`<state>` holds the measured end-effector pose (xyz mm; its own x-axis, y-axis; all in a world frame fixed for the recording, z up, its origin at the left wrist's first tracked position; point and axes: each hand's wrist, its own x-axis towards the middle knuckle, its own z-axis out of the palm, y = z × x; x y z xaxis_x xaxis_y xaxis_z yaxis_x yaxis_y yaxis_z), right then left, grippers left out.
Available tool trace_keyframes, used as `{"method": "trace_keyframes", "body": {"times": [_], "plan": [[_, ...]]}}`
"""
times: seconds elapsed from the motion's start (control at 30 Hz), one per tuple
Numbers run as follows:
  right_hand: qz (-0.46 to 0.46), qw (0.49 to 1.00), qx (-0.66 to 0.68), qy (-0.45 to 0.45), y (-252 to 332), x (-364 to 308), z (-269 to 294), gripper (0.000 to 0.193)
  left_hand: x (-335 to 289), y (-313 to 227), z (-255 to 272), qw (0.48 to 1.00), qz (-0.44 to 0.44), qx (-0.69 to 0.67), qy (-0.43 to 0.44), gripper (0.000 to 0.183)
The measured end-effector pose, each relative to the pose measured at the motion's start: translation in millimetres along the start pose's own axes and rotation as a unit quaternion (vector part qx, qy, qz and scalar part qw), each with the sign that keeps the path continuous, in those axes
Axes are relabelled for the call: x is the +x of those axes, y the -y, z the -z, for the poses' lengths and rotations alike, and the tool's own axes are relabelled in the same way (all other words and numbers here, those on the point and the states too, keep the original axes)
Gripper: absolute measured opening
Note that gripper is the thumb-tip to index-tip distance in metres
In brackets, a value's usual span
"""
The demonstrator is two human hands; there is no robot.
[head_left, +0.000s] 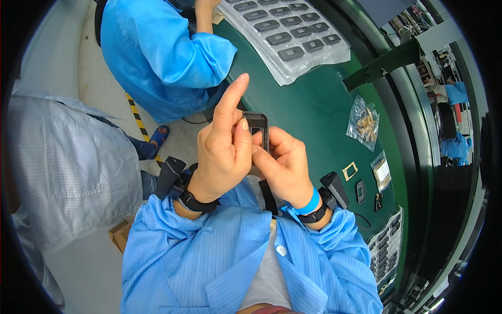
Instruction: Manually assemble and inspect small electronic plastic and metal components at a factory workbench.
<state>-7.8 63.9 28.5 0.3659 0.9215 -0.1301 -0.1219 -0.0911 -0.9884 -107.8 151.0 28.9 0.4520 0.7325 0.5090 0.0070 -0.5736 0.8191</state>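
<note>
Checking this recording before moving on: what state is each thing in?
Black casing: held in both grips
Left grip: index extended, thumb on casing
Right grip: closed on casing
Upper tray: holding dark parts
Lower tray: holding dark parts
Larger bag: holding golden parts
Smaller bag: on the table
Yellowish frame: lying on table
Grey part: lying beside it

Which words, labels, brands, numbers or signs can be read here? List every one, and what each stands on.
None can be read.
Black rectangular plastic housing: no lettering can be made out.
Clear plastic bag with pale contents: any print is too small to read.
Black-and-yellow striped floor tape: stripes only, no words visible.
</note>
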Motion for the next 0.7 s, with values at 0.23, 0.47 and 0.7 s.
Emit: {"method": "trace_keyframes", "body": {"times": [0.23, 0.47, 0.7], "plan": [[-0.025, 0.999, 0.042, 0.007, 1, -2, -1, 0.005, -7, 0, -1, 0.999, 0.034, -0.027, 0.002, 0.059], [0.061, 0.998, -0.034, 0.008, -9, -2, 1, 0.006, -8, -1, 1, 1.0, 0.001, 0.015, 0.005, 0.054], [0.121, 0.986, -0.119, -0.003, -9, -3, 0, 0.007, -8, 5, 6, 0.999, 0.016, -0.004, 0.049, 0.057]]}}
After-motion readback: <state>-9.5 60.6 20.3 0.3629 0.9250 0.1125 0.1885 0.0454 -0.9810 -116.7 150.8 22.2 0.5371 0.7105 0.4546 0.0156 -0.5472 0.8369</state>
